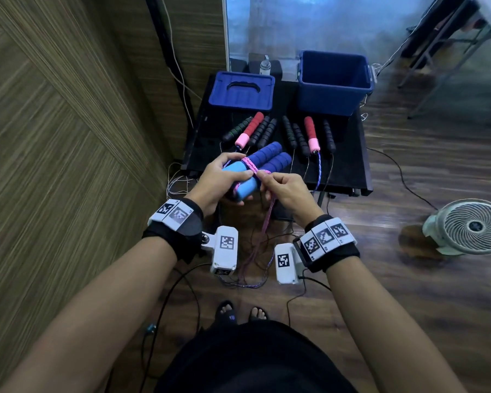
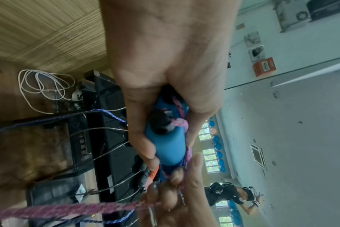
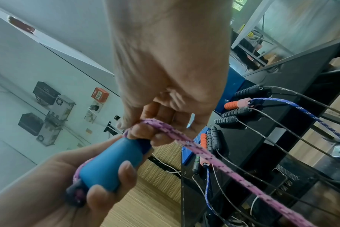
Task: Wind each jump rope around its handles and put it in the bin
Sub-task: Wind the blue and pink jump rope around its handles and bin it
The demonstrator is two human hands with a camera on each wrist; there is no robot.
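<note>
Head view: left hand (image 1: 216, 181) grips blue handles (image 1: 262, 165) — right hand (image 1: 284, 191) pinches pink rope (image 1: 268, 215).

Head view downward over both arms, wrist views close along palms, all sharing blue handles (image 1: 245, 178).

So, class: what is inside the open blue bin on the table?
From the head view, the open blue bin shows only bare blue inner walls and a dark interior; no rope is visible inside. Its near wall hides the front part of the floor, so that part cannot be checked.
</note>
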